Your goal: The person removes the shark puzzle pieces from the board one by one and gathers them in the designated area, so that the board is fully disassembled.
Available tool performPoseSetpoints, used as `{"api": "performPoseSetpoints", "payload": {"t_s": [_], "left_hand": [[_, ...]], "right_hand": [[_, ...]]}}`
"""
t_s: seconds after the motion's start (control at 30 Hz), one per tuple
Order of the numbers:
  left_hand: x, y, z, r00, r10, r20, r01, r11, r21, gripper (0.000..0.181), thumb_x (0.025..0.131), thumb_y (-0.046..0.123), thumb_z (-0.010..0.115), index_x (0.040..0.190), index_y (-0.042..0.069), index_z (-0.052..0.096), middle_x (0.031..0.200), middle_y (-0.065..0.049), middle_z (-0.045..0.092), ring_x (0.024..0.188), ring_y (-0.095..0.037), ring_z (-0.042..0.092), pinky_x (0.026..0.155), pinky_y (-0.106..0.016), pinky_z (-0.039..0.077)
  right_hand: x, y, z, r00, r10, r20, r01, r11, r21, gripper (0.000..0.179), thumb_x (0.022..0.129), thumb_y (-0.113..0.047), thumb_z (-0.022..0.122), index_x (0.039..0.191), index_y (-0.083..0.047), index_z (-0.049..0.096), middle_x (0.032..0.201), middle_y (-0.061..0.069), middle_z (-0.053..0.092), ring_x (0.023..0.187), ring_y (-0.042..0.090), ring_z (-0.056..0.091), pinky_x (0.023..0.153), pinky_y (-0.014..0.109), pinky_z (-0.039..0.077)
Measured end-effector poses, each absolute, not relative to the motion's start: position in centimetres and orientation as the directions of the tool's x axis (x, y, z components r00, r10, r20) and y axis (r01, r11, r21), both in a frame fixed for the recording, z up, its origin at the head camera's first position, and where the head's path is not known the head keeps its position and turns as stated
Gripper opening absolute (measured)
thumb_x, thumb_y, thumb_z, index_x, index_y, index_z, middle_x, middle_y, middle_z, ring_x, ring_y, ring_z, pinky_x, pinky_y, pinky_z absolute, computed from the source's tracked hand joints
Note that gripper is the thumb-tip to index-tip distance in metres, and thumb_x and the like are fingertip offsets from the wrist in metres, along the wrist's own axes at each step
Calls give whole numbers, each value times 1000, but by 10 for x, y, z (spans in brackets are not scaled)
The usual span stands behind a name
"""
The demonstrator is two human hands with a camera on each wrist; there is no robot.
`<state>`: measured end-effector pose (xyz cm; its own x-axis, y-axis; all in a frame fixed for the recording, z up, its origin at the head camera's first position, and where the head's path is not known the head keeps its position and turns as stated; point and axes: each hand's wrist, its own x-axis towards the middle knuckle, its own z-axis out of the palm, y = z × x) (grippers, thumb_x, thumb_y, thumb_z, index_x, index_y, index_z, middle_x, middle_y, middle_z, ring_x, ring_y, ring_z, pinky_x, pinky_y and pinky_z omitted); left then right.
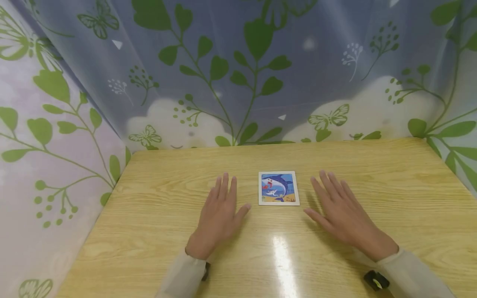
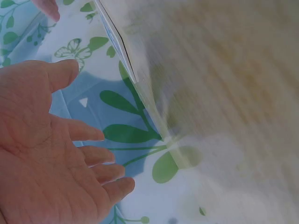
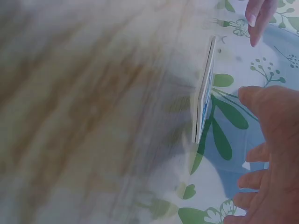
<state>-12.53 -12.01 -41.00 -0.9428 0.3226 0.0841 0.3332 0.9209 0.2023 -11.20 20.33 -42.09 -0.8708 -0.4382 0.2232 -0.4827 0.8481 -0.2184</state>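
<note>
A small square picture puzzle (image 1: 278,188) with a white frame lies flat on the wooden table (image 1: 156,190); it shows a blue shark or dolphin above a sandy seabed. To its left is my left hand (image 1: 220,215), fingers straight, palm down and holding nothing. My right hand (image 1: 343,215) is on the other side, fingers spread and also holding nothing. Both thumbs point in toward the puzzle, with a gap on each side. The right wrist view catches the puzzle's thin edge (image 3: 203,93) and my right hand (image 3: 275,149) beside it.
A curtain (image 1: 208,74) printed with green leaves and butterflies hangs along the table's back edge. Similar patterned cloth (image 1: 56,136) covers the left side, and more hangs at the right. A bright light reflection (image 1: 283,265) shows on the tabletop between the forearms.
</note>
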Motion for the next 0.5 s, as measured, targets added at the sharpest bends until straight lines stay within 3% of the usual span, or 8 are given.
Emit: {"api": "performPoseSetpoints", "payload": {"t_s": [0.13,0.5], "left_hand": [[-134,-120,-407,-940,335,62,340,910,236,77,104,46,53,157,-3,26,164,-27,15,152,-42,15,121,-53,22],[-158,-114,-399,-943,331,19,311,862,400,73,103,41,59,155,-3,33,163,-24,22,152,-37,20,121,-49,23]], "right_hand": [[-118,200,-419,-880,-441,178,-473,845,-248,78,104,-46,53,157,3,25,163,30,14,150,48,14,119,63,13],[-132,184,-418,-854,-500,144,-520,810,-270,75,102,-41,58,154,5,32,161,31,20,148,50,19,118,63,18]]}}
